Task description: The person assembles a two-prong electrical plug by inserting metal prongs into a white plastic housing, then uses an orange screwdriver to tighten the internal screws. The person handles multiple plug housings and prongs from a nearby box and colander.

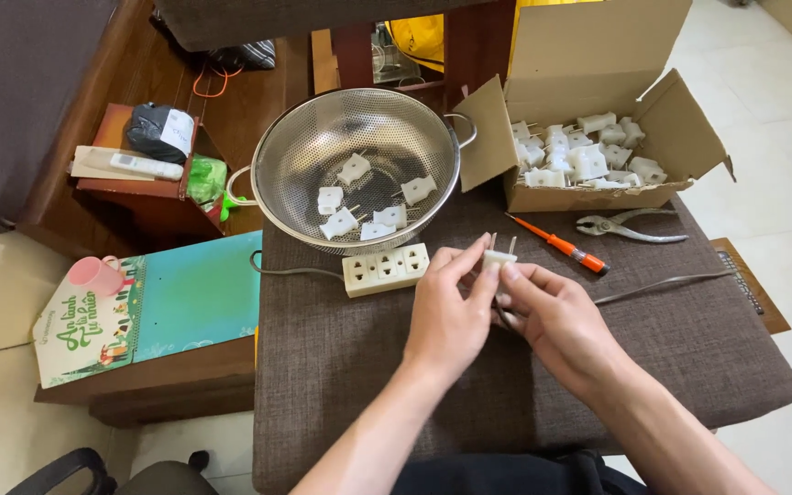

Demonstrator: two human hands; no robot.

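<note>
Pale tile floor [781,82] all round, dark wooden furniture [153,78] at left. Brown cushioned bench [341,367] as work surface. Open cardboard box [598,197] heaped with white plugs [588,156], too many and too overlapped to count. Steel colander [357,165] with six plugs. One white power strip [385,269], cord partly hidden under the colander. One pair of pliers [630,226], one orange screwdriver [561,246]. Left hand [451,316] and right hand [556,321] both pinching one small white plug [499,259], prongs up, just above the bench.
</note>
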